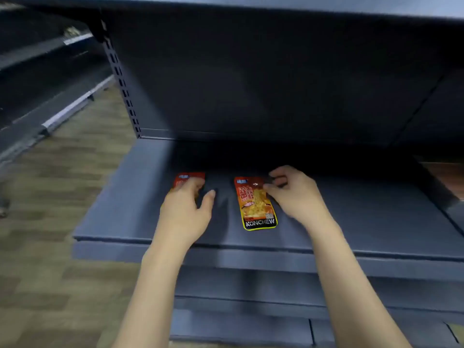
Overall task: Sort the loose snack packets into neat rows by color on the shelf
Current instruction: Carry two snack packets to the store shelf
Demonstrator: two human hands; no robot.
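Right hand fingers curling at the orange packet's right edge; pinching or just nudging, cannot tell. Left hand lying flat, fingers straight, pressing the red packet. Both packets lying on the shelf, apart. Step: squaring the row. Next likely calling for aligning edges.

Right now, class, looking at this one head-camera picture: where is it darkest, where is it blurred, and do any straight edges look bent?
Head view: deepest shadow lies at the back of the shelf under the board above; the floor at left is smeared with blur; the print on the orange packet reads clearly; the slotted upright bows from wide-angle distortion.
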